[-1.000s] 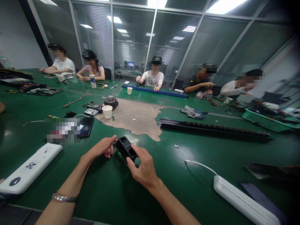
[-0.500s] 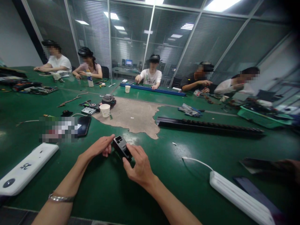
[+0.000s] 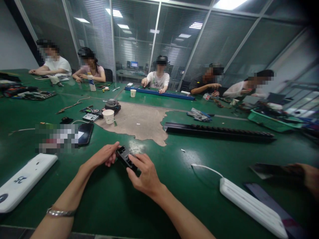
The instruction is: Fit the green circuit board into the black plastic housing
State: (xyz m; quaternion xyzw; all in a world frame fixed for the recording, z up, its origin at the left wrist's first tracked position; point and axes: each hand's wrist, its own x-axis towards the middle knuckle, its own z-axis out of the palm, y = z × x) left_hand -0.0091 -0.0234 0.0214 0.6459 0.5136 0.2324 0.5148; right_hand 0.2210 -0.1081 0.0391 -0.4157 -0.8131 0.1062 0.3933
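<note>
A small black box-shaped part with rectangular openings in its top face is tilted above the green table, between my hands. My right hand grips its near end, thumb on the near side and fingers over the top. At the far left corner, my left hand has its index finger stretched against the part while the other fingers curl underneath. Those curled fingertips are partly hidden. What kind of device the part belongs to cannot be made out.
A white power bank-like block lies left, a white power strip right. A long black rail, paper cup, dark phone and green basket are farther off. Another person's hand reaches in at right. Several people sit opposite.
The view has shifted slightly, moving the scene a little left. The black part is tipped somewhat differently, and both hands stay on it.
</note>
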